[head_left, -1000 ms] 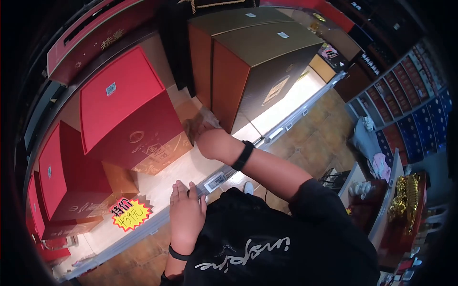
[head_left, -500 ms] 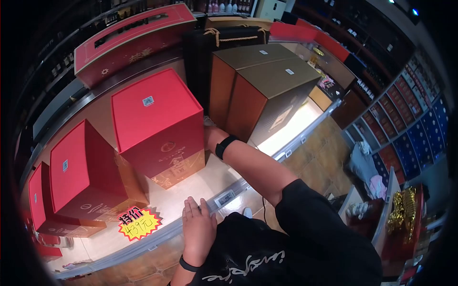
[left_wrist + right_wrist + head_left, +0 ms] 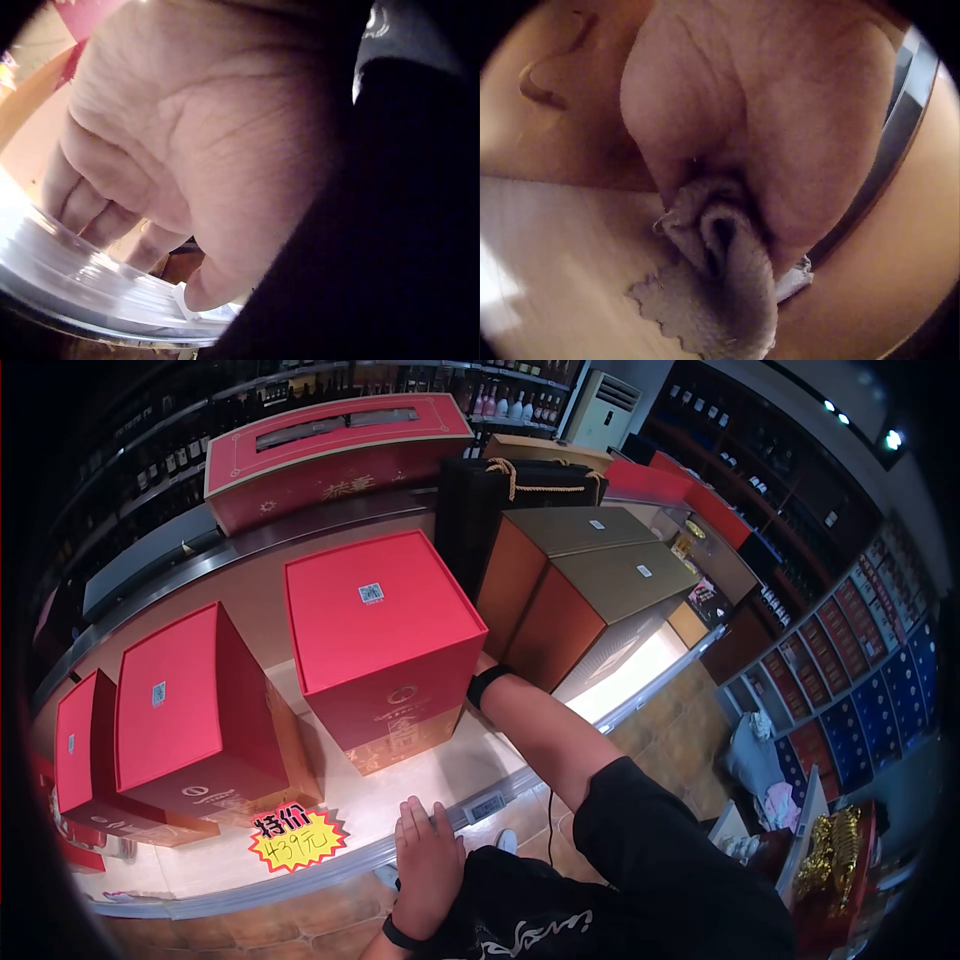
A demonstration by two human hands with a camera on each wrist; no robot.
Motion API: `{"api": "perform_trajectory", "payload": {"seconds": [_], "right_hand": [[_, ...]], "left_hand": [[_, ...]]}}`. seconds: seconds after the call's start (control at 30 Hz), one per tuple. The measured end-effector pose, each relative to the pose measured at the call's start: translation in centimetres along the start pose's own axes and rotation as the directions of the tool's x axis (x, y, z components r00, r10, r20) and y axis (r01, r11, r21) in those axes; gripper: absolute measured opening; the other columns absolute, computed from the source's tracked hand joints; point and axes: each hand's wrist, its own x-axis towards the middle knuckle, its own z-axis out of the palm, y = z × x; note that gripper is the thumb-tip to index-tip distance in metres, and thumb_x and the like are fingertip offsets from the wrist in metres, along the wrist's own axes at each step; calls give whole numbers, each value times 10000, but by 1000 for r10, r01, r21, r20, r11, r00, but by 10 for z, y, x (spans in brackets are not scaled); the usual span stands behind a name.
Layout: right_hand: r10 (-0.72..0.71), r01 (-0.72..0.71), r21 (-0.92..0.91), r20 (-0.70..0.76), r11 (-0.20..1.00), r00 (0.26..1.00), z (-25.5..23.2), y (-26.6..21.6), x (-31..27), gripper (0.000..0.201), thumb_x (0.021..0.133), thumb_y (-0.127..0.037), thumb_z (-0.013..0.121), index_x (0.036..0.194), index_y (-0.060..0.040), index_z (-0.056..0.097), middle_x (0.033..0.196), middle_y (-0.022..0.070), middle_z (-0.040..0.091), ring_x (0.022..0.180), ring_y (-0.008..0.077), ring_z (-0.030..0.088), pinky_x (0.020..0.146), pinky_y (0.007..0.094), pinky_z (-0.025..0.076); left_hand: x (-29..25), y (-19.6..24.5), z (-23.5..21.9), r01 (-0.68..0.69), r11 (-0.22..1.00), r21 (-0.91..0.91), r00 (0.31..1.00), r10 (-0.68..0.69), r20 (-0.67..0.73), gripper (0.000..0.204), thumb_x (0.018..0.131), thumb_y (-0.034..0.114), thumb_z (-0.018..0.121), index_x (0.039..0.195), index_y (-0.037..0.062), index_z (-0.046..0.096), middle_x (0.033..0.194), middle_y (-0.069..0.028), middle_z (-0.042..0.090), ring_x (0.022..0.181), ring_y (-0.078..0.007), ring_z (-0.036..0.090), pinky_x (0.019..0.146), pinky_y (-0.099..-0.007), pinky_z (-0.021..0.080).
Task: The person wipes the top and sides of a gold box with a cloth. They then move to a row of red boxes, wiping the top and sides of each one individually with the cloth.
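The right hand [image 3: 757, 112] grips a cloth [image 3: 731, 307] in its fingers, not yet released. The left hand [image 3: 430, 868], fingers extended, holds nothing.

Looks like a shop with drinks and boxed goods: at lower left, a starburst price sign [image 3: 298, 840] reading 439元 on the desk [image 3: 225, 867]; at upper left and top centre, rows of bottles [image 3: 170, 465] on dark shelves; at right, racks filled with red and blue boxes [image 3: 885, 645].
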Motion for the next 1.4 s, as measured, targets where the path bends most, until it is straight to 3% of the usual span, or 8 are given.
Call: {"api": "perform_trajectory", "payload": {"seconds": [0.33,0.43,0.6,0.73,0.83,1.03,1.13,1.4], "right_hand": [[-5,5,-16,16,1000,1000,0,-6,21,354,1005,-304,597,1178,-39,757,1244,246,730,1167,407,704,961,453,575],[-14,15,-16,14,1000,1000,-1,-7,24,350,1001,-299,602,1176,-39,758,1241,246,731,1162,408,707,955,454,577],[-38,38,-15,5,999,999,-1,-10,24,343,994,-291,611,1171,-37,759,1235,246,733,1153,409,710,946,456,580],[-59,59,-14,-10,998,998,-1,-8,16,338,988,-285,618,1168,-36,760,1230,245,735,1146,410,713,939,458,582],[-72,72,-16,-23,997,997,0,-6,6,335,984,-281,623,1165,-35,761,1227,245,736,1141,410,715,934,459,584],[-87,85,-33,-49,996,995,9,3,-21,328,976,-271,633,1160,-34,763,1220,245,738,1131,411,719,923,461,587],[-96,93,-43,-64,995,993,18,8,-36,324,971,-267,638,1157,-33,764,1216,244,740,1126,412,721,918,463,589],[-81,80,-16,-86,997,993,37,29,-44,303,957,-236,648,1146,-32,769,1197,241,746,1096,416,730,896,471,596]], "left_hand": [[1,-5,2,-16,1000,-13,1000,16,-2,655,961,310,705,1478,-50,528,1537,-401,435,1470,-515,434,1194,-549,394],[2,-3,9,-25,1000,4,999,26,-43,673,927,310,735,1453,-66,550,1525,-420,451,1439,-555,458,1194,-578,392],[6,1,10,-30,996,82,995,38,-96,549,970,275,649,1387,-79,605,1454,-441,519,1376,-571,526,1148,-590,441],[9,5,11,-34,989,141,993,50,-109,506,981,256,605,1355,-83,633,1410,-451,555,1341,-580,560,1115,-597,470],[9,5,10,-10,997,78,997,16,-78,517,974,262,609,1361,-81,631,1422,-450,550,1349,-575,556,1116,-591,469],[11,8,6,16,995,98,1000,-14,-20,580,996,349,654,1398,-67,606,1468,-420,529,1383,-542,538,1125,-574,467],[11,11,9,13,995,103,996,-4,-85,548,975,298,646,1386,-63,616,1422,-440,558,1341,-568,566,1088,-578,488],[17,6,6,-5,992,126,999,10,-36,476,985,311,660,1334,-13,641,1390,-431,583,1294,-549,607,1030,-544,530]]}}
